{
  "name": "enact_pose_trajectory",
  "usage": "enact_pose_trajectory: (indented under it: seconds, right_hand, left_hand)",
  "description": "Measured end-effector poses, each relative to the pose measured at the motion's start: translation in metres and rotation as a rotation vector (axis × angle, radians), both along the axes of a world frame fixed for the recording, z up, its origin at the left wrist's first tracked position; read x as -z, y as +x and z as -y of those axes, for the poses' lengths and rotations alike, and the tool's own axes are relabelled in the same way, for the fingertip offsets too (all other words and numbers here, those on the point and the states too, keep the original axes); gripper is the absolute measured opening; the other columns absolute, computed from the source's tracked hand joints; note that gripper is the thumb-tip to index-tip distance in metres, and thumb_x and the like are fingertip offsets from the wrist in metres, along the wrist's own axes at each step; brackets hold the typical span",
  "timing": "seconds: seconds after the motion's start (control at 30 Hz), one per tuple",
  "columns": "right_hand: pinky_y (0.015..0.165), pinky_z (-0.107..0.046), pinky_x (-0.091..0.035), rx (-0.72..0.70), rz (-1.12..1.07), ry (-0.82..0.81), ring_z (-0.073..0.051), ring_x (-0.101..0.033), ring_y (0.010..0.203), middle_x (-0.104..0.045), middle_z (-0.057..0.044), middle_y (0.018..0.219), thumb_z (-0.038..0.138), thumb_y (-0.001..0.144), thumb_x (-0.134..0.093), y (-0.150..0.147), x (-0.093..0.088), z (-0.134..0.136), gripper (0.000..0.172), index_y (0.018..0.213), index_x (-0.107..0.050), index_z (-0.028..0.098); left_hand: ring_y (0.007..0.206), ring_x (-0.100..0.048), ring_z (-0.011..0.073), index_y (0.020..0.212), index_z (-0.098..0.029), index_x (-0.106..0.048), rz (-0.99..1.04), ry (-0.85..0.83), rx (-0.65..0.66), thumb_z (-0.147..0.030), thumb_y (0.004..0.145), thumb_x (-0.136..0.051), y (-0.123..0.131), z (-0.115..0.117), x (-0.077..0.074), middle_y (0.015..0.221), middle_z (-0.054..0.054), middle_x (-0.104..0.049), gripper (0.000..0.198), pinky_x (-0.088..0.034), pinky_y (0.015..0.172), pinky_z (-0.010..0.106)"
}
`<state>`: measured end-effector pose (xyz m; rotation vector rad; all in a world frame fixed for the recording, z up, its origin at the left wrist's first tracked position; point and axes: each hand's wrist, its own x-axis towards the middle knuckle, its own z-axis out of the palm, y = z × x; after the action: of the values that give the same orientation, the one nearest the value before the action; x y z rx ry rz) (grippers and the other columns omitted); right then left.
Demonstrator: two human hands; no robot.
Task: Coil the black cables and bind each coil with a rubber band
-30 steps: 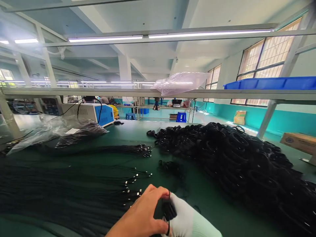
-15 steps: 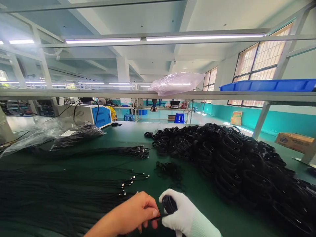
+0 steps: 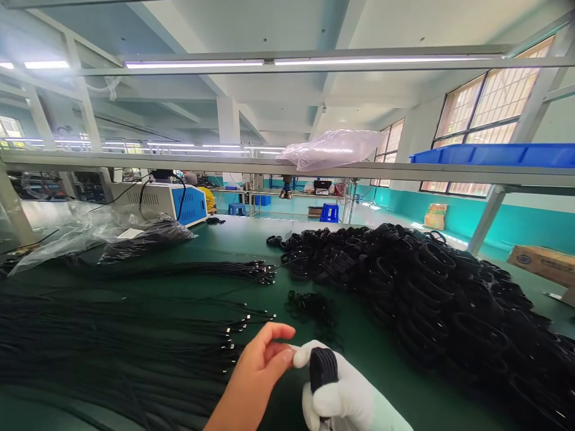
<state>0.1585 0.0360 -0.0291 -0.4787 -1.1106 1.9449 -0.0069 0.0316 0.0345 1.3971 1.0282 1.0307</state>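
Note:
My right hand [image 3: 348, 392], in a white glove, is closed round a small coiled black cable [image 3: 323, 366] low in the middle of the view. My bare left hand [image 3: 260, 374] is right beside it, thumb and forefinger pinched together against the glove's thumb tip; what they hold, if anything, is too thin to make out. Straight black cables with metal plug ends [image 3: 135, 347] lie spread on the green table [image 3: 359, 341] left of the hands. A big heap of coiled black cables [image 3: 426, 293] fills the right side.
A small loose tangle of ties [image 3: 309, 305] lies just beyond the hands. Clear plastic bags with more cables [image 3: 112, 236] and a blue-and-white machine [image 3: 171, 202] stand at the back left. A shelf rail [image 3: 269, 166] overhead bears a blue bin [image 3: 494, 153] and a plastic bag [image 3: 332, 148].
The gloved right hand has turned the coil upright and lifted it slightly. My left hand has left the coil and moved up, its fingers now pinched at the glove's thumb.

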Motion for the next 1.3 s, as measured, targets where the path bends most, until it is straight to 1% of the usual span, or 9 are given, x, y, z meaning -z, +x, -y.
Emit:
enact_pose_trajectory:
  seconds: [0.17, 0.27, 0.4, 0.5, 0.6, 0.77, 1.07, 1.2, 1.3]
  right_hand:
    - [0.040, -0.017, -0.037, -0.024, 0.163, 0.012, -0.009, -0.050, 0.043, -0.056, 0.001, 0.048, 0.015, 0.051, -0.072, -0.003, 0.005, 0.000, 0.032, 0.080, -0.059, 0.011]
    - [0.039, -0.018, -0.037, -0.043, 0.101, -0.037, -0.010, -0.052, 0.042, -0.057, -0.002, 0.048, 0.039, 0.063, -0.073, -0.007, 0.014, -0.001, 0.034, 0.075, -0.058, 0.011]
    - [0.040, -0.021, -0.041, -0.064, -0.114, -0.289, -0.013, -0.056, 0.041, -0.059, -0.003, 0.055, 0.050, 0.083, -0.048, -0.011, 0.020, -0.001, 0.039, 0.080, -0.058, 0.013]
    - [0.045, -0.022, -0.044, -0.132, -0.179, -0.285, -0.015, -0.061, 0.049, -0.060, -0.004, 0.060, 0.031, 0.077, -0.055, -0.012, 0.016, -0.002, 0.023, 0.086, -0.059, 0.010]
    - [0.048, -0.021, -0.044, -0.187, -0.191, -0.207, -0.015, -0.062, 0.054, -0.061, -0.005, 0.061, 0.016, 0.065, -0.061, -0.013, 0.014, -0.001, 0.028, 0.092, -0.057, 0.009]
    - [0.053, -0.023, -0.044, -0.126, -0.193, -0.160, -0.014, -0.061, 0.054, -0.060, -0.005, 0.064, 0.054, 0.077, -0.061, -0.018, 0.020, 0.002, 0.045, 0.090, -0.055, 0.012]
    - [0.043, -0.022, -0.041, -0.065, -0.168, -0.235, -0.011, -0.057, 0.047, -0.061, -0.007, 0.079, 0.070, 0.077, -0.049, -0.035, 0.032, -0.008, 0.061, 0.094, -0.058, 0.012]
    - [0.047, -0.020, -0.041, -0.064, -0.204, -0.260, -0.011, -0.059, 0.055, -0.062, -0.004, 0.078, 0.040, 0.074, -0.066, -0.029, 0.023, -0.003, 0.034, 0.094, -0.060, 0.013]
    - [0.055, -0.023, -0.044, -0.122, -0.193, -0.223, -0.015, -0.062, 0.062, -0.063, -0.005, 0.076, 0.037, 0.071, -0.067, -0.030, 0.012, 0.001, 0.039, 0.100, -0.060, 0.012]
  left_hand:
    - [0.085, -0.056, 0.0175, 0.101, -0.027, -0.067, -0.497, 0.464, 0.086, -0.004, 0.068, -0.045, 0.008, 0.002, 0.005, 0.096, 0.002, -0.059, 0.046, -0.043, 0.078, 0.027]
    - [0.074, -0.057, 0.0150, 0.092, -0.024, -0.072, -0.574, 0.558, 0.060, 0.001, 0.068, -0.037, 0.015, 0.000, 0.013, 0.081, 0.002, -0.056, 0.049, -0.042, 0.067, 0.023]
    - [0.069, -0.057, 0.0136, 0.085, -0.021, -0.072, -0.558, 0.512, -0.021, 0.003, 0.068, -0.035, 0.017, -0.005, 0.022, 0.077, 0.002, -0.055, 0.047, -0.042, 0.062, 0.021]
    - [0.071, -0.058, 0.0137, 0.085, -0.021, -0.071, -0.495, 0.482, -0.025, 0.001, 0.070, -0.037, 0.015, -0.008, 0.024, 0.079, 0.002, -0.057, 0.044, -0.042, 0.064, 0.021]
    - [0.070, -0.058, 0.0138, 0.081, -0.022, -0.072, -0.453, 0.478, -0.044, -0.001, 0.071, -0.039, 0.012, -0.010, 0.025, 0.077, 0.002, -0.057, 0.040, -0.042, 0.063, 0.022]
    - [0.062, -0.055, 0.0136, 0.076, -0.021, -0.072, -0.370, 0.512, -0.091, -0.008, 0.074, -0.045, 0.010, -0.010, 0.026, 0.071, 0.002, -0.055, 0.031, -0.040, 0.056, 0.022]
    - [0.066, -0.057, 0.0138, 0.080, -0.023, -0.073, -0.427, 0.518, -0.116, -0.003, 0.072, -0.040, 0.007, -0.014, 0.024, 0.074, 0.001, -0.055, 0.039, -0.041, 0.059, 0.022]
    - [0.066, -0.056, 0.0133, 0.082, -0.024, -0.072, -0.489, 0.467, -0.119, 0.000, 0.070, -0.038, 0.006, -0.017, 0.029, 0.077, 0.000, -0.056, 0.043, -0.041, 0.060, 0.022]
    - [0.064, -0.054, 0.0135, 0.082, -0.023, -0.072, -0.498, 0.443, -0.125, -0.003, 0.071, -0.039, 0.005, -0.017, 0.029, 0.076, 0.000, -0.055, 0.040, -0.039, 0.057, 0.022]
